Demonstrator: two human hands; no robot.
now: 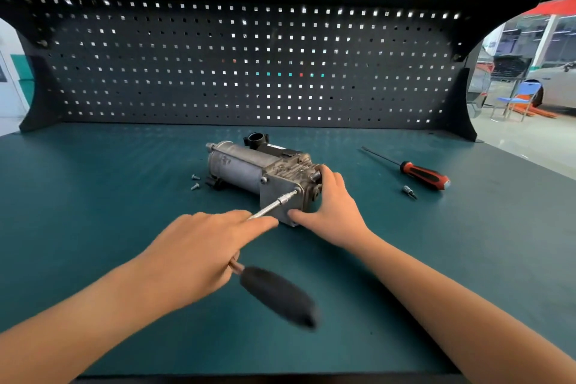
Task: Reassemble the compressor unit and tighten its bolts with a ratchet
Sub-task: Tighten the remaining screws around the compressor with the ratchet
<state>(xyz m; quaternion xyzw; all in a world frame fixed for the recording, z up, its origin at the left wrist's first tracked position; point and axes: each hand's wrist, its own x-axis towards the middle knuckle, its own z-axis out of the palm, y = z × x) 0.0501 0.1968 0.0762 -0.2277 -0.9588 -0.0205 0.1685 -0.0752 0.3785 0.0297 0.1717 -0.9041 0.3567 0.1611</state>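
Lying midway on the bench [109, 196]: compressor [246, 165], right hand [332, 206] clamped round its near end; ratchet [277, 293] (handle blurred) gripped in left hand [199, 246], tip against compressor's end plate.

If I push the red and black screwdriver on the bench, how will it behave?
The screwdriver may roll sideways, since its handle and shaft look round. Its thin metal shaft likely stays stiff.

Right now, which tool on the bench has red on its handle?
The screwdriver, lying right of the compressor; the ratchet in the left hand has a black grip.
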